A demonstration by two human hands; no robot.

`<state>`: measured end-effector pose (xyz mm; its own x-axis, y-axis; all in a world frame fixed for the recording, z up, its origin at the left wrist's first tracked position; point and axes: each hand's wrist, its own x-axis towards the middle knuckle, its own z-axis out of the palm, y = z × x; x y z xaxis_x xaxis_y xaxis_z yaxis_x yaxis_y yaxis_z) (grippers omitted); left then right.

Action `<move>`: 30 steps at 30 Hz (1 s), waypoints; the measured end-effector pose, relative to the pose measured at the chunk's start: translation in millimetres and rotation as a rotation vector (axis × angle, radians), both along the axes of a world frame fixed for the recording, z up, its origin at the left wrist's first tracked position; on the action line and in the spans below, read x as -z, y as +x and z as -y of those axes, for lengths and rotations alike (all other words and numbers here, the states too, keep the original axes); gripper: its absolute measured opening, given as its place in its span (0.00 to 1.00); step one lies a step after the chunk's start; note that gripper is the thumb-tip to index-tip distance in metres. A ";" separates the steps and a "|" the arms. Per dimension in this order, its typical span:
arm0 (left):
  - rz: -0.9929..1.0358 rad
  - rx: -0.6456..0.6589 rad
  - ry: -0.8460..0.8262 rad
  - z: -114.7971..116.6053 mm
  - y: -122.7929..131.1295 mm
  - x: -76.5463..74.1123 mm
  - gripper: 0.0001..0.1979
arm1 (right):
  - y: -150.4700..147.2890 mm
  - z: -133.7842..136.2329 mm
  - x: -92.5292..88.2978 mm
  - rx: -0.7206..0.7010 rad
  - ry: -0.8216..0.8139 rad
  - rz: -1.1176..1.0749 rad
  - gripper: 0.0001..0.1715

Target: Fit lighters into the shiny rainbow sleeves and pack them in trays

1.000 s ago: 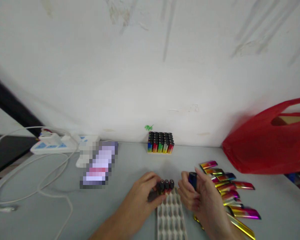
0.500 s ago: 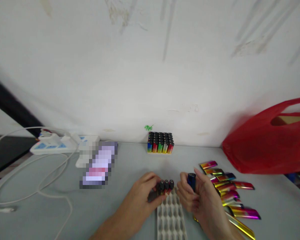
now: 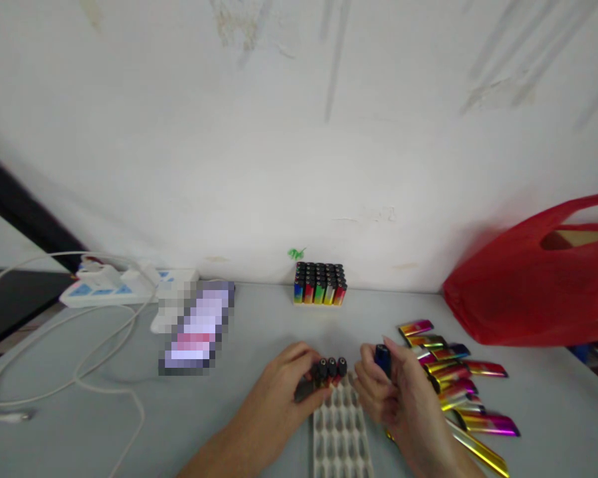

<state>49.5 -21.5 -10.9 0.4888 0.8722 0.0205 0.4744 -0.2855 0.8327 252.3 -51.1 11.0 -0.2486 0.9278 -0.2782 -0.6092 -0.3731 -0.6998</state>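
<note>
My left hand point(image 3: 284, 388) is curled around the far left end of a white cell tray point(image 3: 341, 435), its fingers against three black-capped lighters point(image 3: 331, 369) standing in the tray's far row. My right hand point(image 3: 396, 392) is closed on a dark blue lighter point(image 3: 383, 358), held upright just right of the tray. Several shiny rainbow-coloured metal sleeves point(image 3: 453, 385) lie in a pile to the right of that hand.
A full tray of coloured lighters point(image 3: 319, 284) stands by the wall. A red plastic bag point(image 3: 538, 279) sits at the right. At the left are a white power strip point(image 3: 109, 287), white cables point(image 3: 70, 372) and a blurred-out flat object point(image 3: 195, 326).
My right hand with the blue lighter has shifted slightly left and lower toward the tray. My left hand has stayed in place.
</note>
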 end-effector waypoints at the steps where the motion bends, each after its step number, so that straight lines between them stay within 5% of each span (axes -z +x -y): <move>1: -0.003 0.001 0.000 0.1 -0.2 0.2 0.02 | -0.1 -0.1 -0.2 0.014 -0.021 0.015 0.32; 11: -0.026 0.006 0.002 -0.2 -0.2 -1.8 0.02 | -3.3 3.2 8.8 0.142 -0.066 0.033 0.31; 25: -0.022 -0.002 -0.004 -0.5 0.3 -2.0 0.01 | -2.7 -1.8 3.2 0.026 -0.040 0.054 0.36; 30: -0.019 -0.003 -0.010 -0.6 1.0 -4.2 0.02 | -3.9 0.2 13.1 0.073 -0.057 0.057 0.30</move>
<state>50.5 -21.0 -6.7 0.4868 0.8735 0.0025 0.4911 -0.2760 0.8262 248.4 -51.3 -2.0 -0.1628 0.9252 -0.3427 -0.5960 -0.3690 -0.7131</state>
